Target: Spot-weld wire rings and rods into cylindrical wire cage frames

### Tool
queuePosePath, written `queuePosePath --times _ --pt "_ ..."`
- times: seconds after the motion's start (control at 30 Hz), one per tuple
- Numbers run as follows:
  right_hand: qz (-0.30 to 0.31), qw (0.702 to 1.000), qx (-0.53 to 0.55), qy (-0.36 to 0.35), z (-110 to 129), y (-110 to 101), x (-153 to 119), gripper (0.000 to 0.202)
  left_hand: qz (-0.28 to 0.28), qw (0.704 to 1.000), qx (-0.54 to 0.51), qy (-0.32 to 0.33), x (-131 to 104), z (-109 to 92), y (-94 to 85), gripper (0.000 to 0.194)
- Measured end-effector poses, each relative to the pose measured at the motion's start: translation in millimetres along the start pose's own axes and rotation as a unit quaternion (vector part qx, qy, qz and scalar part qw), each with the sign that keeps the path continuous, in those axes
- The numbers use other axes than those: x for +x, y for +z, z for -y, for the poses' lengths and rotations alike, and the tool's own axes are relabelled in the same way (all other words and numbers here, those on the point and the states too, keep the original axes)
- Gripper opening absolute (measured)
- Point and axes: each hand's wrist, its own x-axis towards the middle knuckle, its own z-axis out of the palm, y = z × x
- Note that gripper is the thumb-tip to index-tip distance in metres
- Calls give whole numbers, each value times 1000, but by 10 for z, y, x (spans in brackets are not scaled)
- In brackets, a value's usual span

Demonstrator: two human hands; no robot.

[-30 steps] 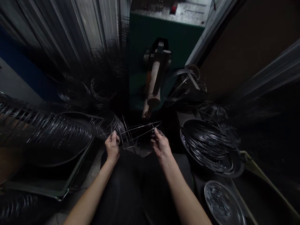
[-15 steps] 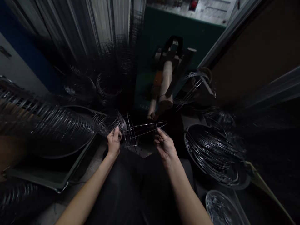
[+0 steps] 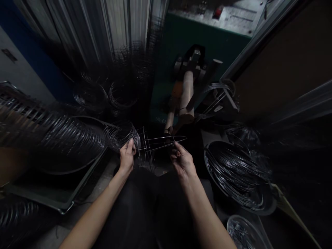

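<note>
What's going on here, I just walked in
Someone is holding a wire frame in front of the green machine. The left hand grips one side; the right hand pinches a thin wire at the looped end, possibly part of the frame. Bent wires lie in a basin at the right, with a dish of small pieces nearby.
</note>
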Motion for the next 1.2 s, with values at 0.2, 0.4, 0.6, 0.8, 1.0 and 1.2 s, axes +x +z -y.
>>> queuePosePath --times 0.2,0.4,0.6,0.8,1.0,1.2 --pt "-11 1000 11 -3 22 67 -20 23 3 1000 -5 -1 36 -38 17 45" --pt "-16 1000 -8 -5 10 95 1 17 21 999 -19 -23 53 -76 5 44" --pt "11 1000 -13 0 18 -116 -53 26 10 996 -74 -51 32 -15 9 41" --pt "-5 999 -51 -16 41 -431 -90 31 10 996 -84 -40 107 -14 60 43" --pt "-37 999 -27 -13 93 -395 -164 27 13 997 -77 -22 152 -71 72 41" --pt "-34 988 -147 -19 215 -742 -334 36 -13 998 -60 -9 36 -50 117 43"
